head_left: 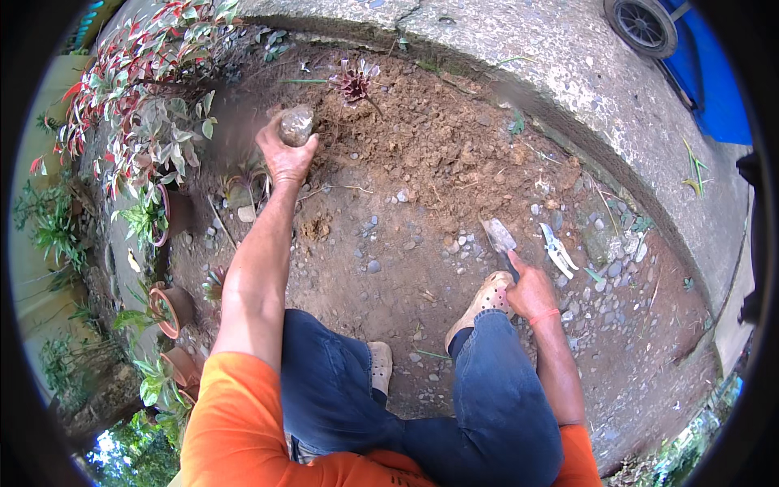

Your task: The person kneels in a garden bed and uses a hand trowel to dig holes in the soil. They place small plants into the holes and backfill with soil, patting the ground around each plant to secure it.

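Observation:
My left hand (285,152) is closed round a rounded, pale brown stone (297,126) at the left edge of the loosened soil (420,140). In my right hand (533,291) is a garden trowel (499,236) by its dark handle, its metal blade lying low over the pebbly ground and pointing away from me. Pruning shears (557,250) with white handles lie on the ground to the right of the trowel. A small plant with dark red and pale leaves (354,84) stands in the soil beyond my left hand.
A concrete kerb (584,128) curves along the far and right sides. Red and white leafed shrubs (146,103) and several clay pots (173,310) line the left. A blue object with a wheel (642,25) stands at the upper right. My clog-like shoes (381,365) rest on the dirt.

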Demonstrator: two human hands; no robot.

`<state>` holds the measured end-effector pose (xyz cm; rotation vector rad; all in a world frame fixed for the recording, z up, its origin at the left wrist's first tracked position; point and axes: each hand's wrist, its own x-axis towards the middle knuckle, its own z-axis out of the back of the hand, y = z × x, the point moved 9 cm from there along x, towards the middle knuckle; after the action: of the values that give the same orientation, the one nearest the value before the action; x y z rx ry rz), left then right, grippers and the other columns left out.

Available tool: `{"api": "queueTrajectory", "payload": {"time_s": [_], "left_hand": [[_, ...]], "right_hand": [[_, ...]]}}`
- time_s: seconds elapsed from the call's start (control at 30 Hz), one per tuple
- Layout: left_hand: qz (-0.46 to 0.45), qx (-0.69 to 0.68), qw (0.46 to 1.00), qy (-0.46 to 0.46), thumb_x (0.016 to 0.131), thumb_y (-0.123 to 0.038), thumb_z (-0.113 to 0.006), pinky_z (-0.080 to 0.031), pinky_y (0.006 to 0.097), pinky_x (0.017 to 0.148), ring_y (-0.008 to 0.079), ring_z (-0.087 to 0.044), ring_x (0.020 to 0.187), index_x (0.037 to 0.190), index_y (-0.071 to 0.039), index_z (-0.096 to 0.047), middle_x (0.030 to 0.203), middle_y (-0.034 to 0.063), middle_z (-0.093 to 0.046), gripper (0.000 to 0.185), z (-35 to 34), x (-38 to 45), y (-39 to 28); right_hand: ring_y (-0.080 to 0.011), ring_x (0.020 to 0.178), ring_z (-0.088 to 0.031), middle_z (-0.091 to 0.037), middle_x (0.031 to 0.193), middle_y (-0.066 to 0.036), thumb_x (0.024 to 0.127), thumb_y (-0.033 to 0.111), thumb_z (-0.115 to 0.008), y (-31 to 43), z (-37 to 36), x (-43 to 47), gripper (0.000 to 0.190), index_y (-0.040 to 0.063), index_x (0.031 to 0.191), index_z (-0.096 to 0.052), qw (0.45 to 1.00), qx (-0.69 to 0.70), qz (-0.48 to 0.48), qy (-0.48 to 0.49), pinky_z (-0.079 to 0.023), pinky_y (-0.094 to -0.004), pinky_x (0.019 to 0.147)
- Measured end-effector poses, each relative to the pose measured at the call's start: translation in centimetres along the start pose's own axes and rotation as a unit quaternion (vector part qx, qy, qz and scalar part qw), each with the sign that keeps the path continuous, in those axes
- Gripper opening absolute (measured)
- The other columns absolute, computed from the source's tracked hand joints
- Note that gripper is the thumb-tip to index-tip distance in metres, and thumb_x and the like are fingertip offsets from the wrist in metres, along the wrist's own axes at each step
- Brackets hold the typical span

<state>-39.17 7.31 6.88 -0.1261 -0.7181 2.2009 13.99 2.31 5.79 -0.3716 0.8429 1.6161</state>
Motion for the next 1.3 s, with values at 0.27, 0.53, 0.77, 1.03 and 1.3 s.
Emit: {"api": "queueTrajectory", "payload": {"time_s": [0.27, 0.53, 0.77, 1.03, 1.3], "left_hand": [[0.137, 0.152, 0.970, 0.135, 0.068, -0.036, -0.084, -0.028, 0.0588, 0.114, 0.0356, -0.040, 0.137, 0.137, -0.007, -0.042, 0.150, 0.0175, -0.039, 0.086, -6.1, -1.4, 4.6], [0.021, 0.170, 0.967, 0.190, 0.061, -0.029, -0.088, -0.042, 0.0421, 0.110, 0.0395, -0.045, 0.132, 0.146, -0.011, -0.037, 0.145, 0.0218, -0.041, 0.101, -7.7, 2.5, 0.7], [-0.006, 0.158, 0.957, 0.242, 0.061, -0.025, -0.084, -0.039, 0.0426, 0.112, 0.0385, -0.046, 0.132, 0.145, -0.012, -0.040, 0.147, 0.0214, -0.041, 0.095, -8.7, 2.6, 1.9], [0.040, 0.237, 0.938, 0.249, 0.065, -0.031, -0.084, -0.033, 0.0477, 0.116, 0.0416, -0.032, 0.141, 0.153, -0.015, -0.026, 0.156, 0.0226, -0.027, 0.106, -8.7, 2.0, 1.8], [-0.175, 0.196, 0.840, 0.475, 0.090, -0.027, -0.069, -0.048, 0.0493, 0.102, 0.0305, -0.060, 0.116, 0.129, -0.007, -0.057, 0.129, 0.0206, -0.059, 0.045, -9.2, -13.4, -12.9]], "right_hand": [[-0.0409, 0.097, -0.067, -0.068, 0.107, -0.025, 0.072, 0.013, -0.070, -0.1, 0.8, 0.2, 0.068, 0.012, 0.138, -0.055, 1.000, 0.015, 0.013, 0.006, -0.053, -0.0464, 0.090], [-0.0349, 0.114, -0.062, -0.062, 0.128, -0.020, 0.075, 0.014, -0.071, -0.2, 0.6, -0.6, 0.066, 0.013, 0.139, -0.054, 0.999, 0.033, -0.005, -0.004, -0.050, -0.0431, 0.098], [-0.0341, 0.112, -0.063, -0.064, 0.126, -0.019, 0.075, 0.016, -0.070, -1.3, -0.4, -0.4, 0.065, 0.016, 0.138, -0.055, 0.999, 0.037, -0.019, 0.014, -0.050, -0.0439, 0.096], [-0.0371, 0.107, -0.065, -0.067, 0.117, -0.021, 0.076, 0.015, -0.066, -1.1, -0.1, -0.8, 0.062, 0.015, 0.138, -0.056, 0.998, 0.049, 0.010, -0.045, -0.051, -0.0450, 0.094], [-0.0381, 0.098, -0.066, -0.069, 0.105, -0.021, 0.077, 0.014, -0.065, -2.1, 0.9, -4.2, 0.057, 0.014, 0.134, -0.060, 0.993, 0.102, -0.025, -0.051, -0.053, -0.0464, 0.087]]}}
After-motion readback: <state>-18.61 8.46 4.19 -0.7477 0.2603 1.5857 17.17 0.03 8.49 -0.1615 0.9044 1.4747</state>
